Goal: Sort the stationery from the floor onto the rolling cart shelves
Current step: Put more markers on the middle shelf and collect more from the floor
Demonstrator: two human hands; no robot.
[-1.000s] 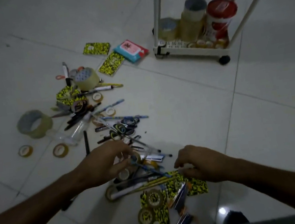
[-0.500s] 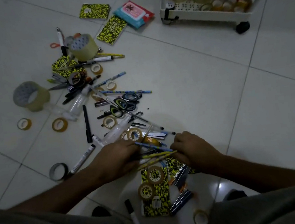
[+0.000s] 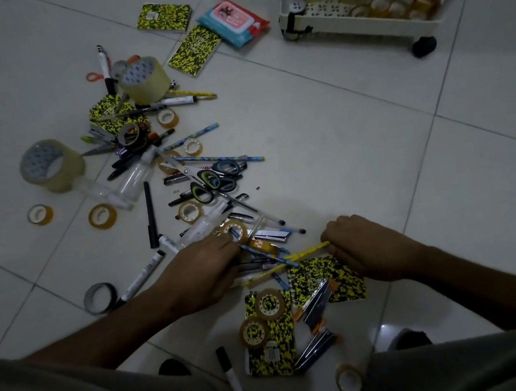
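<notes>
Tiled floor (image 3: 327,160): your right hand (image 3: 358,246) pinches yellow pencils (image 3: 290,261) running 8-to-2 o'clock; left hand (image 3: 201,275) curls over their other ends, grip unclear.

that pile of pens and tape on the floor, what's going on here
A person crouches over stationery scattered on the pale tiled floor. The right hand grips the end of a yellow patterned pencil, and the left hand is gathering a bundle of pens and pencils beside it. Tape rolls, scissors, markers and yellow-black notebooks lie around them. The white rolling cart at top right already holds tape rolls on its bottom shelf.
</notes>
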